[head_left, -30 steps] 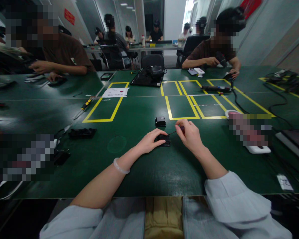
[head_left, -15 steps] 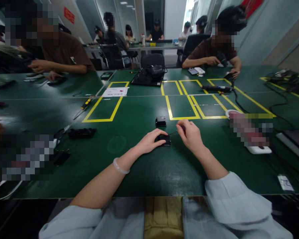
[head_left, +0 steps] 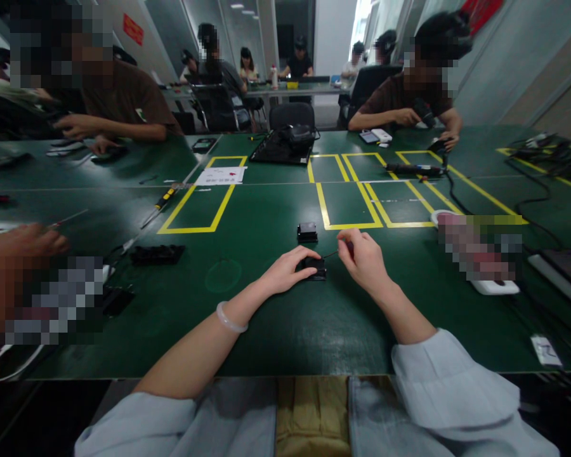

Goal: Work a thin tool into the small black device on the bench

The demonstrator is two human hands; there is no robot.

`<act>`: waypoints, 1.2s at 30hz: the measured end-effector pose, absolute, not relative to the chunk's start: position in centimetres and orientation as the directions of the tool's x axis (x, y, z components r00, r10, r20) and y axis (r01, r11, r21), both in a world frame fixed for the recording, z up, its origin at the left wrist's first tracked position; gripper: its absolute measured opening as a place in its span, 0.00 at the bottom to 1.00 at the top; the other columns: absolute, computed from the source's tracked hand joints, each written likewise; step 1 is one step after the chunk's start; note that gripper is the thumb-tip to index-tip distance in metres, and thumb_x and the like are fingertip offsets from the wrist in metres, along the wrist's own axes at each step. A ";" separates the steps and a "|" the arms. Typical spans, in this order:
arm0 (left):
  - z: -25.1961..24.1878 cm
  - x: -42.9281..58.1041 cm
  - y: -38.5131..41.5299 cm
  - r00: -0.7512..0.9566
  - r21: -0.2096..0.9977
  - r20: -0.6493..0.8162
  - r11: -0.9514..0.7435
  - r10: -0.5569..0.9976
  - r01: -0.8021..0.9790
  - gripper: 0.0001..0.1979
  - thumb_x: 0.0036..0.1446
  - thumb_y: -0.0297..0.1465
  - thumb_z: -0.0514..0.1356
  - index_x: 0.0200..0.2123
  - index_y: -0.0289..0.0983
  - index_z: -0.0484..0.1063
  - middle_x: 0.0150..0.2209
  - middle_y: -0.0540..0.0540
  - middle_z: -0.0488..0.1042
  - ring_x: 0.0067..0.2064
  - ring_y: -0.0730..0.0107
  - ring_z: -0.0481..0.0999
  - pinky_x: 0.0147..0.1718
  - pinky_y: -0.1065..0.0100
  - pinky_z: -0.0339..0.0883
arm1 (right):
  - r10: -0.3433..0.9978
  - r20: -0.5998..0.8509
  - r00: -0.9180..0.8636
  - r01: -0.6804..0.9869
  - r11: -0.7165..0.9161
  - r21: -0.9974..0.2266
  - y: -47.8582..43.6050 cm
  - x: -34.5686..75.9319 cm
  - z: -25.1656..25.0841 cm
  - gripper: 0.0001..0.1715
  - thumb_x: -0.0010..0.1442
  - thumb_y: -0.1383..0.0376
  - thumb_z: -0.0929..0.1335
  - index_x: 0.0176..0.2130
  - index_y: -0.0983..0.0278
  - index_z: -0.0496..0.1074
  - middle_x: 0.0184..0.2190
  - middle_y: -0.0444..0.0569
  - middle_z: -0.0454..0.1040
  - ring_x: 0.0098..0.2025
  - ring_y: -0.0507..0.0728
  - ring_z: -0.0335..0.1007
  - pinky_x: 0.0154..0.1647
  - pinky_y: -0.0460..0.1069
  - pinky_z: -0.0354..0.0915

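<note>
My left hand (head_left: 288,270) lies curled over a small black device (head_left: 316,267) on the green table (head_left: 276,317), pressing it down. My right hand (head_left: 365,257) is closed in a pinch round a thin screwdriver (head_left: 333,253) whose tip points left into the device. A second small black part (head_left: 307,232) sits just beyond them, apart from both hands. A pale bangle is on my left wrist.
Yellow taped rectangles (head_left: 347,206) mark the table ahead. A black tray (head_left: 157,254) and a yellow-handled screwdriver (head_left: 164,200) lie to the left, a white paper (head_left: 220,176) farther back. Another person's hand (head_left: 26,244) holds a tool at far left. Cables and a white device (head_left: 493,287) sit right.
My hands have barely shifted on the device. At far left another person's hand has moved into view with a thin tool.
</note>
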State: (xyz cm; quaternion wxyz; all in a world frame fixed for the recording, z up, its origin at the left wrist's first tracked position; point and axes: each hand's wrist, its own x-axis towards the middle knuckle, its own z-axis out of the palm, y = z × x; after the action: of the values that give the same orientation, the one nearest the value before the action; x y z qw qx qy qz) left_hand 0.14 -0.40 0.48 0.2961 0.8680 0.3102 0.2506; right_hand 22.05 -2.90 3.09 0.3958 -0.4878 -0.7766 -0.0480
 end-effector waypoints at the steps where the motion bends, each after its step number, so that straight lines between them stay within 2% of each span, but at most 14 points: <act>1: 0.5 0.1 -0.4 0.683 0.670 0.249 -0.632 0.687 0.391 0.14 0.63 0.37 0.55 0.51 0.40 0.68 0.48 0.45 0.71 0.51 0.62 0.71 0.51 0.61 0.63 | 0.721 0.661 -0.207 0.791 0.521 -0.320 -2.9 22.0 3.1 0.08 0.64 0.64 0.59 0.41 0.62 0.66 0.26 0.46 0.71 0.28 0.56 0.63 0.35 0.50 0.60; 12: 0.6 0.2 -0.4 0.682 0.665 0.255 -0.636 0.686 0.391 0.14 0.63 0.37 0.55 0.51 0.40 0.68 0.48 0.45 0.71 0.50 0.62 0.71 0.51 0.61 0.63 | 0.723 0.657 -0.211 0.804 0.511 -0.304 -2.7 22.4 2.7 0.12 0.65 0.56 0.62 0.36 0.61 0.66 0.24 0.45 0.69 0.27 0.55 0.62 0.34 0.50 0.60; 23: 0.5 0.2 -0.4 0.680 0.670 0.252 -0.631 0.689 0.391 0.15 0.63 0.38 0.55 0.51 0.40 0.68 0.48 0.44 0.71 0.50 0.61 0.71 0.51 0.61 0.63 | 0.728 0.661 -0.182 0.789 0.509 -0.343 -2.8 22.2 3.0 0.08 0.63 0.65 0.60 0.42 0.61 0.65 0.28 0.46 0.71 0.30 0.56 0.65 0.37 0.51 0.62; 30: 0.5 0.2 -0.5 0.681 0.670 0.255 -0.634 0.686 0.387 0.14 0.64 0.37 0.56 0.50 0.40 0.68 0.48 0.45 0.71 0.51 0.63 0.71 0.51 0.63 0.63 | 0.733 0.651 -0.198 0.797 0.507 -0.328 -2.8 22.5 3.0 0.10 0.65 0.57 0.62 0.37 0.61 0.65 0.27 0.46 0.71 0.29 0.55 0.63 0.35 0.50 0.61; 36: 0.6 0.1 -0.5 0.680 0.668 0.251 -0.632 0.689 0.393 0.15 0.64 0.38 0.55 0.51 0.40 0.68 0.48 0.44 0.71 0.51 0.61 0.71 0.51 0.62 0.63 | 0.741 0.645 -0.188 0.785 0.508 -0.354 -2.7 22.4 2.9 0.08 0.65 0.60 0.61 0.38 0.61 0.66 0.29 0.47 0.72 0.30 0.55 0.64 0.35 0.50 0.62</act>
State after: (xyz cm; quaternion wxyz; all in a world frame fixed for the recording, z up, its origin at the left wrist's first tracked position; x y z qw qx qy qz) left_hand 0.14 -0.46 0.57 0.2948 0.8677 0.3119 0.2508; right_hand 22.42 -2.75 2.85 0.4009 -0.4953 -0.7702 -0.0277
